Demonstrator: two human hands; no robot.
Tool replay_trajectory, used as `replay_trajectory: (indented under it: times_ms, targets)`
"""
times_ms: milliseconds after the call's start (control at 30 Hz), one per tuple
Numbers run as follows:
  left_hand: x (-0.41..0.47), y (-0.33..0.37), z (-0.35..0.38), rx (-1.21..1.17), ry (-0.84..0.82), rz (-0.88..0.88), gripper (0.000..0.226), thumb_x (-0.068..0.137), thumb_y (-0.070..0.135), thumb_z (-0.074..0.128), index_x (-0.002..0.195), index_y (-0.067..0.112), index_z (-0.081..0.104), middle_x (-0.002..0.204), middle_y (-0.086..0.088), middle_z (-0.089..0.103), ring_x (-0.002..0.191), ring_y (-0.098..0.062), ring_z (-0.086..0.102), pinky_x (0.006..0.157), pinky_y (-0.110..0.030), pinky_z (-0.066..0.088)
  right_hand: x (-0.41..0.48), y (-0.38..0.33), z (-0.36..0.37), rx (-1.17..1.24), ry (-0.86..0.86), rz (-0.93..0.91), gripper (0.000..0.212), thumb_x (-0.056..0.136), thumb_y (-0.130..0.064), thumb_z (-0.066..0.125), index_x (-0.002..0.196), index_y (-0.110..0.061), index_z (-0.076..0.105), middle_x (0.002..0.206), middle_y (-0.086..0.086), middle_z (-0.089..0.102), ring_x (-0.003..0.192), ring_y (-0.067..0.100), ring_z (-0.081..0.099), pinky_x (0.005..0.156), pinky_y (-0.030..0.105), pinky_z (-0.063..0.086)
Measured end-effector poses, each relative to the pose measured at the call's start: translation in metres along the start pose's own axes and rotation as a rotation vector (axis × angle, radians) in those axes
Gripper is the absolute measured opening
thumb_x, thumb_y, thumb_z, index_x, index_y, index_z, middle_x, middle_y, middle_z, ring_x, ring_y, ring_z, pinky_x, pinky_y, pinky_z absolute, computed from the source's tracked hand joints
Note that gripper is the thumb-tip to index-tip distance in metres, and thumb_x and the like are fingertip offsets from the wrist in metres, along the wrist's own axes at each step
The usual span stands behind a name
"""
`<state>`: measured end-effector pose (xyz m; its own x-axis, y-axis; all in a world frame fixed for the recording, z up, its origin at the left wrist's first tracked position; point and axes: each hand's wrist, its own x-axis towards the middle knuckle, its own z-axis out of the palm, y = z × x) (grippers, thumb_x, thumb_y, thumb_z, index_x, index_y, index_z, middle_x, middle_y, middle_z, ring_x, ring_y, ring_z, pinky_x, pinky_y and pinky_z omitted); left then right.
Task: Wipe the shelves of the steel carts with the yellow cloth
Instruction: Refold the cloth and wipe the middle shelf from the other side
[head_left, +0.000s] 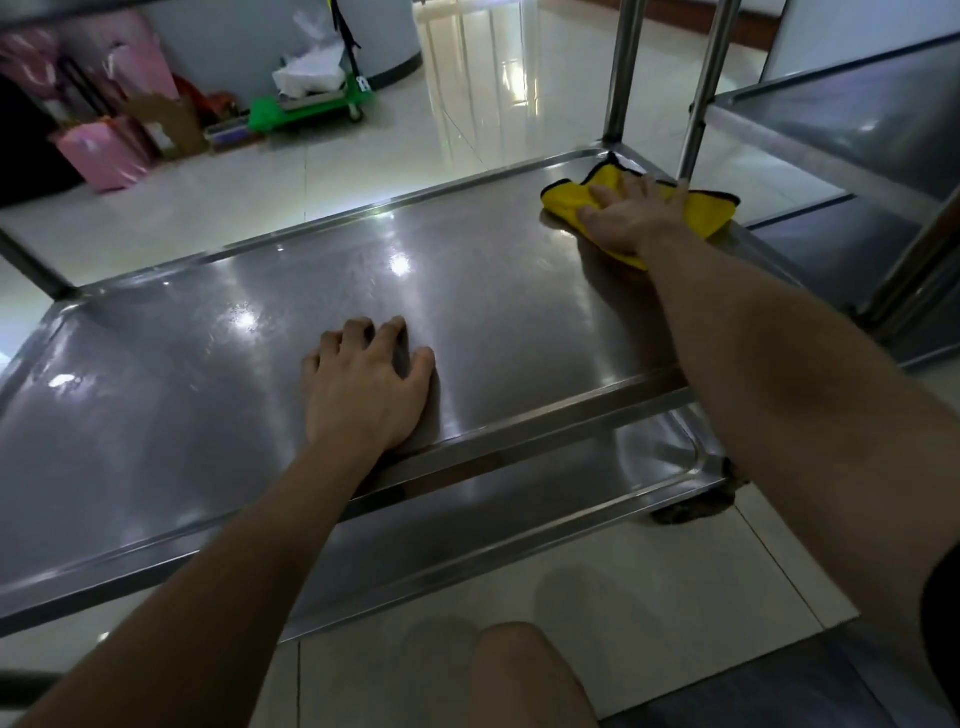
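- My right hand (631, 210), fingers straight, presses the yellow cloth (711, 210) flat into the far right corner of the steel shelf (218, 332).
- My left hand (366, 384) rests open near the front rim, holding nothing, bracing the cart.
- Advice: keep the palm flat; draw overlapping strokes leftward along the rim.

cloth (706, 210): yellow, black edging | shelf (208, 364): grey steel | dolly (306, 106): green
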<state>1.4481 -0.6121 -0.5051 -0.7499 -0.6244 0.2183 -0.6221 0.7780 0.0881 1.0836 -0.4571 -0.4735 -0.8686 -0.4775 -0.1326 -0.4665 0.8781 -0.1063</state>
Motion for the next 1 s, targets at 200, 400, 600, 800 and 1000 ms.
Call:
replay_trajectory:
  times_ms: [200, 400, 600, 800, 1000]
  targets:
    - [-0.001, -0.001, 0.0, 0.017, 0.012, 0.019, 0.07, 0.101, 0.072, 0.025, 0.157, 0.035, 0.047, 0.156, -0.005, 0.05, 0.141, -0.034, 0.046, 0.117, -0.057, 0.035, -0.02, -0.122, 0.013, 0.019, 0.007, -0.265, 0.069, 0.106, -0.07, 0.018, 0.17, -0.045, 0.012, 0.181, 0.002, -0.004, 0.166, 0.034, -0.008, 0.124, 0.073, -0.011]
    - [-0.002, -0.003, -0.004, 0.013, 0.0, 0.022, 0.073, 0.101, 0.074, 0.025, 0.159, 0.034, 0.045, 0.16, -0.007, 0.048, 0.144, -0.034, 0.044, 0.118, -0.056, 0.037, -0.068, -0.184, 0.035, -0.029, -0.067, -0.625, 0.066, 0.106, -0.07, 0.018, 0.168, -0.049, 0.011, 0.18, -0.006, -0.004, 0.166, 0.024, -0.009, 0.126, 0.069, -0.011]
    - [-0.001, 0.002, -0.003, -0.003, 0.008, -0.004, 0.07, 0.1, 0.073, 0.03, 0.156, 0.035, 0.049, 0.157, -0.005, 0.05, 0.142, -0.034, 0.046, 0.118, -0.056, 0.035, -0.048, -0.053, 0.02, 0.006, -0.004, -0.34, 0.075, 0.101, -0.079, 0.013, 0.169, -0.047, 0.009, 0.181, -0.006, -0.003, 0.167, 0.023, -0.005, 0.129, 0.066, -0.007]
    - [0.002, 0.008, 0.0, 0.0, 0.003, -0.02, 0.068, 0.1, 0.074, 0.03, 0.154, 0.036, 0.049, 0.157, -0.006, 0.049, 0.142, -0.037, 0.046, 0.119, -0.058, 0.035, -0.066, 0.041, 0.02, 0.023, 0.006, -0.108, 0.076, 0.1, -0.08, 0.009, 0.169, -0.048, 0.004, 0.18, -0.003, -0.008, 0.166, 0.027, -0.01, 0.126, 0.071, -0.01]
    - [0.007, 0.01, -0.003, -0.022, -0.011, -0.03, 0.067, 0.1, 0.073, 0.035, 0.152, 0.036, 0.053, 0.156, -0.008, 0.05, 0.142, -0.039, 0.046, 0.119, -0.059, 0.035, -0.169, -0.003, 0.043, -0.008, -0.04, -0.413, 0.083, 0.091, -0.082, 0.002, 0.167, -0.05, 0.0, 0.18, -0.005, -0.011, 0.166, 0.025, -0.01, 0.125, 0.069, -0.011]
